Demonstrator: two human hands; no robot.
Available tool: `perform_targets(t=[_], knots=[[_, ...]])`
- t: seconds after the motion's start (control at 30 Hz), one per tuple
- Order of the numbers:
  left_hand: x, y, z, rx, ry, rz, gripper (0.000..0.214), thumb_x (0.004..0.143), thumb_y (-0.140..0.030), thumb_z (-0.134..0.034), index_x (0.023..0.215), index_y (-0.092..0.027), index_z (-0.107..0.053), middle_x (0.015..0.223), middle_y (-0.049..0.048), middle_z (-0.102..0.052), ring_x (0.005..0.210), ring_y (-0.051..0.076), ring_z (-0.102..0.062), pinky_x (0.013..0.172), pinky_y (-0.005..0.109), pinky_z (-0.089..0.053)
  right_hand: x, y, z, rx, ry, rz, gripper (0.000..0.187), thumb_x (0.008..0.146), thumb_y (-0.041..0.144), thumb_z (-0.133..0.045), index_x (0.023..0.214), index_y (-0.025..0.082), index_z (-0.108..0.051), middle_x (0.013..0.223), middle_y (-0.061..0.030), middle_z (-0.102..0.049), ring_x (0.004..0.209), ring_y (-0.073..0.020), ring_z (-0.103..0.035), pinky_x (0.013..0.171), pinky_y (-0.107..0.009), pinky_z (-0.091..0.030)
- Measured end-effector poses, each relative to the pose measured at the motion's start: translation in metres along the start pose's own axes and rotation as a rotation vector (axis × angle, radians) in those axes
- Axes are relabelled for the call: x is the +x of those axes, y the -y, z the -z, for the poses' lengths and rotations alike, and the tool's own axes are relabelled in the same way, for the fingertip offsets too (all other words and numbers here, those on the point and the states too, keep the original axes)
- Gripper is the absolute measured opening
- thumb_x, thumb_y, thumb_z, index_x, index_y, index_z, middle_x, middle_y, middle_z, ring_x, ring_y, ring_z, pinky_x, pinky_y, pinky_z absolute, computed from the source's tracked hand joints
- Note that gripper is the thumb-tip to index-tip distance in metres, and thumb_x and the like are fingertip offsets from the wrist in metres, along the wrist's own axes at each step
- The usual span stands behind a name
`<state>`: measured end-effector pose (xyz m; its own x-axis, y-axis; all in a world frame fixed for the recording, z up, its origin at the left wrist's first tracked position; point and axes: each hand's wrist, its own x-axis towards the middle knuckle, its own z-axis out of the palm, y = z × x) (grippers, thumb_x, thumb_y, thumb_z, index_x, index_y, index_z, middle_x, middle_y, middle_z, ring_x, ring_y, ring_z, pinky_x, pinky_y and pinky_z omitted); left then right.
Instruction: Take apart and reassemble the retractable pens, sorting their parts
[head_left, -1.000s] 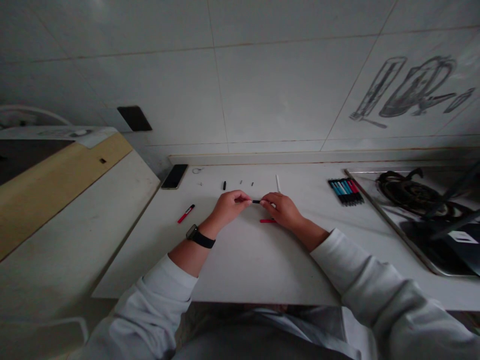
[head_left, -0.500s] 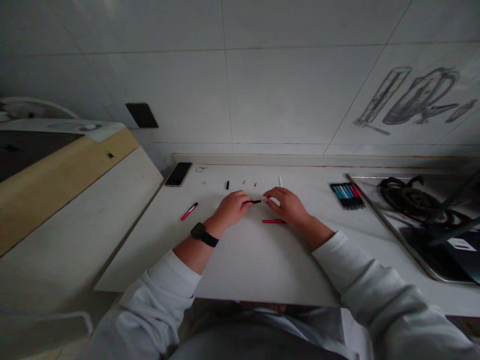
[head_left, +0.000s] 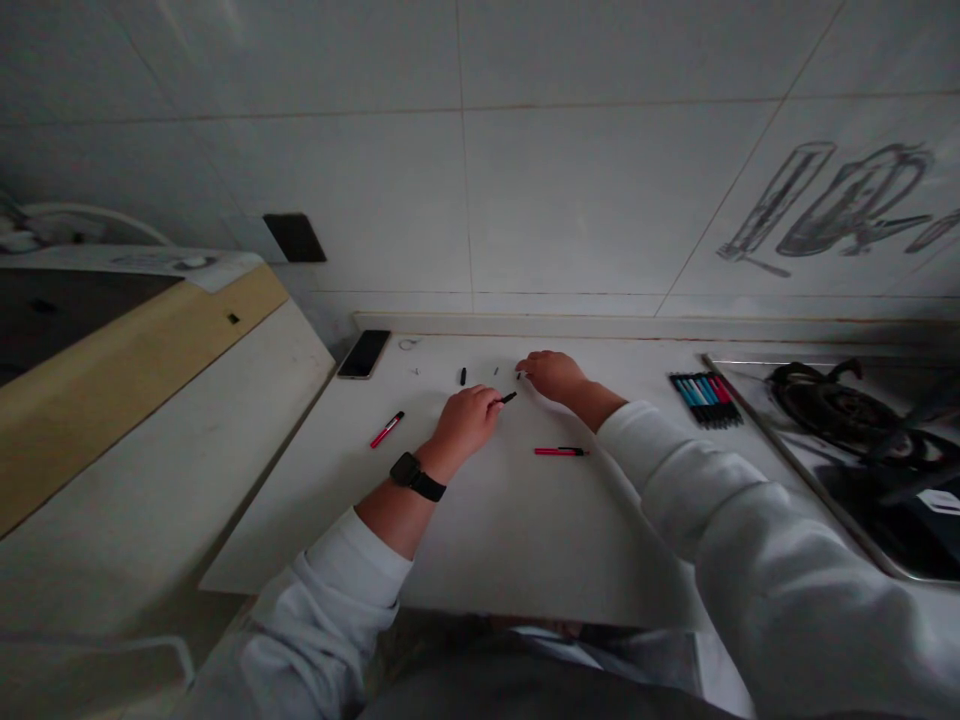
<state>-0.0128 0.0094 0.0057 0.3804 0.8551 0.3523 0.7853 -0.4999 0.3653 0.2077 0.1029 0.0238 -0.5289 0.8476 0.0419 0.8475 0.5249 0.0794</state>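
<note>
My left hand (head_left: 466,420) is closed around a slim black pen part (head_left: 508,397), whose tip points up and to the right. Farther back, my right hand (head_left: 555,376) pinches at a small dark pen part (head_left: 519,376) at the tabletop; its fingertips partly cover it. A small black pen piece (head_left: 463,376) and a tiny grey piece (head_left: 496,370) lie behind my left hand. One red pen with a black end (head_left: 561,451) lies in front of my right hand. To the left of my left hand rests a shorter red pen piece (head_left: 387,429).
Several black, blue and red pens (head_left: 705,400) lie in a row on the right, beside a gas stove (head_left: 825,420). At the back left are a phone (head_left: 364,354), a thin ring-shaped item (head_left: 409,344) and a tiny light piece (head_left: 417,371). A white-sided cabinet (head_left: 225,430) borders the table (head_left: 480,540).
My right hand has moved back and slightly left, away from the black part in my left hand, to the small dark part. The red pen is now fully uncovered. The view has shifted slightly.
</note>
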Motion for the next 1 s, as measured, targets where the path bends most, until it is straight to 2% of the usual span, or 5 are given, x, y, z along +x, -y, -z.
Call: perform_targets(t=[0.2, 0.37, 0.7, 0.87, 1.0], knots=[[0.000, 0.002, -0.001, -0.002, 0.002, 0.014, 0.013, 0.098, -0.022, -0.059, 0.101, -0.019, -0.072, 0.100, 0.0082, -0.072, 0.095, 0.022, -0.067, 0.087, 0.035, -0.052, 0.004, 0.000, 0.002, -0.153, 0.041, 0.133, 0.031, 0.103, 0.025, -0.046, 0.113, 0.018, -0.075, 0.115, -0.0167, -0.072, 0.106, -0.0274, -0.068, 0.091, -0.037, -0.045], [0.000, 0.004, -0.003, 0.004, 0.010, 0.015, 0.013, 0.098, -0.021, -0.060, 0.100, -0.019, -0.072, 0.098, 0.0077, -0.071, 0.093, 0.022, -0.067, 0.086, 0.034, -0.052, -0.006, 0.010, 0.006, -0.166, 0.061, 0.110, 0.032, 0.102, 0.025, -0.044, 0.113, 0.013, -0.072, 0.116, -0.0192, -0.071, 0.104, -0.0276, -0.069, 0.087, -0.037, -0.046], [0.001, 0.001, -0.009, -0.083, -0.027, -0.046, 0.007, 0.093, -0.021, -0.067, 0.098, -0.019, -0.072, 0.099, 0.0062, -0.069, 0.092, 0.021, -0.065, 0.083, 0.033, -0.052, -0.075, 0.014, 0.037, 0.136, -0.051, 0.026, 0.014, 0.090, 0.020, -0.061, 0.100, 0.019, -0.071, 0.096, -0.0073, -0.076, 0.086, -0.0198, -0.068, 0.076, -0.027, -0.042], [0.000, -0.004, -0.013, -0.132, 0.000, -0.091, 0.006, 0.093, -0.022, -0.068, 0.096, -0.019, -0.071, 0.096, 0.0051, -0.069, 0.091, 0.020, -0.065, 0.083, 0.032, -0.051, -0.098, 0.019, 0.020, 0.425, -0.211, -0.024, 0.014, 0.087, 0.013, -0.061, 0.096, 0.019, -0.070, 0.087, -0.0037, -0.075, 0.077, -0.0157, -0.067, 0.075, -0.024, -0.045], [-0.001, -0.007, -0.011, -0.149, 0.020, -0.096, 0.007, 0.092, -0.022, -0.068, 0.097, -0.019, -0.072, 0.096, 0.0049, -0.070, 0.092, 0.020, -0.065, 0.084, 0.032, -0.052, -0.103, 0.025, -0.003, 0.647, -0.328, -0.044, 0.015, 0.090, 0.019, -0.057, 0.098, 0.020, -0.071, 0.095, -0.0054, -0.076, 0.083, -0.0168, -0.069, 0.082, -0.027, -0.051]])
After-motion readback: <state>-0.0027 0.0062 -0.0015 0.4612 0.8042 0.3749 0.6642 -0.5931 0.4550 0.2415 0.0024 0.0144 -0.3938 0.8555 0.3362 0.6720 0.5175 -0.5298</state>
